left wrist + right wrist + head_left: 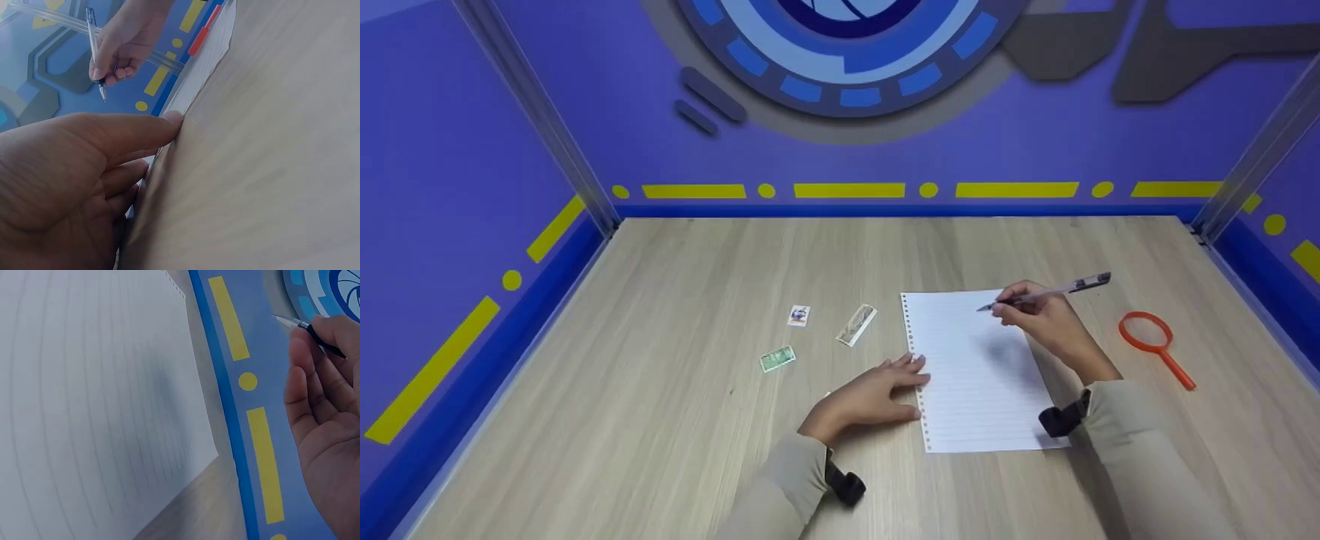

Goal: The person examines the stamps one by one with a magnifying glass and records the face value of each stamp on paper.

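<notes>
1. Beneath the paper spread the pale, wood-grained table (pixel 660 435).
2. The paper (pixel 982 390), a lined sheet with holes down its left edge, lay on the table before the person; no writing could be made out on it. The step in hand looked like making ready to write. The next move seemed to call for bringing the pen (pixel 1069 288) down to a line near the top, with the sheet kept from sliding.
3. At the paper's left edge rested the left hand (pixel 877 397), its fingers loosely extended, tips touching the margin and thumb spread apart toward the person. It gripped nothing, and probably served to steady the sheet.
4. Above the paper's upper right, the right hand (pixel 1042 319) pinched the pen close to its tip, held clear of the surface, its shadow falling on the lines.
5. Right of the paper lay an orange magnifying glass (pixel 1164 352), its handle slanting toward the person.
6. The pen slanted over the paper, tip pointing left and off the surface, its far end beyond the right edge.
7. Left of the paper lay a brownish slip (pixel 856 325), nearest, then a green slip (pixel 778 358) and a small picture slip (pixel 799 315).
</notes>
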A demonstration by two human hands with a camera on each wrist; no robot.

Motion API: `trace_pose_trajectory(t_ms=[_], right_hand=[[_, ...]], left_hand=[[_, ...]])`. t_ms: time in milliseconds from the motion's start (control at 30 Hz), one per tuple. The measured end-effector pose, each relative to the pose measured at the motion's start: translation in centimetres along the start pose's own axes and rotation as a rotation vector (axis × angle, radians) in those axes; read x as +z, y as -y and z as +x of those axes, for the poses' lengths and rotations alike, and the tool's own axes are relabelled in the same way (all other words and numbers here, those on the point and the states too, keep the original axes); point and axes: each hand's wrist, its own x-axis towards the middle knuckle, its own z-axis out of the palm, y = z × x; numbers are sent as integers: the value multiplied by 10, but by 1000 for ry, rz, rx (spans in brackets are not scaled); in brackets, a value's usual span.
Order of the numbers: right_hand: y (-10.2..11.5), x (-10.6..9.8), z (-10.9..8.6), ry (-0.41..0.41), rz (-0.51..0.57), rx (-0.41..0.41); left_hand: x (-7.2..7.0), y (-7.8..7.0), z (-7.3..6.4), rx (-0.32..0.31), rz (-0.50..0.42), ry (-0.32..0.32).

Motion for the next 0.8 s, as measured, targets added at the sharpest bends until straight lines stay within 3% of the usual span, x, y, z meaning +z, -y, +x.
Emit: trace_pose_trajectory(t_ms=[267,367,800], right_hand=[[4,16,15,-10,42,38],[15,21,15,-13,45,38],[4,50,39,-48,19,63]], left_hand=[[0,0,0,11,-1,1],[0,0,1,18,2,0],[-1,0,0,15,20,6]])
